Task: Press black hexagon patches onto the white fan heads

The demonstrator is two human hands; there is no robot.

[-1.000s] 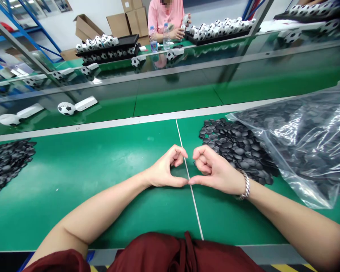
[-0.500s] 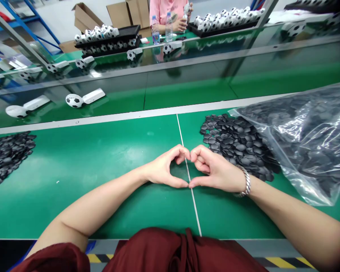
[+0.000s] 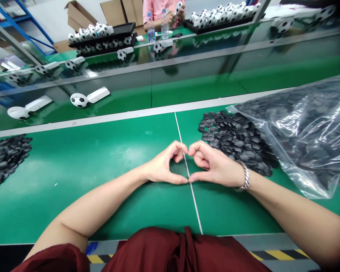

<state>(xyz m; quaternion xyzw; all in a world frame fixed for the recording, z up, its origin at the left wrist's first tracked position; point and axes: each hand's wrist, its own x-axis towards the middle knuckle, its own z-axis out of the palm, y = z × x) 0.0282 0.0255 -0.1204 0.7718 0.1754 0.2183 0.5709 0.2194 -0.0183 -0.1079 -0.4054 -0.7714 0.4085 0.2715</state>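
Over the green tabletop [image 3: 102, 158], my left hand [image 3: 168, 164] and my right hand [image 3: 214, 166] meet at their fingertips and thumb tips in a heart shape. Each has its thumb held apart from its curled fingers, and neither holds anything. A silver bracelet [image 3: 246, 175] circles my right wrist. Beyond my right hand lies a pile of small flat black pieces [image 3: 238, 138], partly covered by a clear plastic bag [image 3: 308, 128] full of similar pieces. Another black pile [image 3: 7, 158] lies at the far left.
A green conveyor [image 3: 192, 87] runs behind the table, carrying white pieces with soccer-ball ends [image 3: 79, 99]. Across it, a person in a pink shirt [image 3: 158, 9] holds a similar piece. Trays of such pieces [image 3: 223, 17], bottles [image 3: 164, 26] and cardboard boxes [image 3: 79, 19] stand there.
The conveyor's nearer soccer-ball pieces have shifted slightly right, the farther ones slightly left. My hands keep the same joined shape, and the view has tilted a little.
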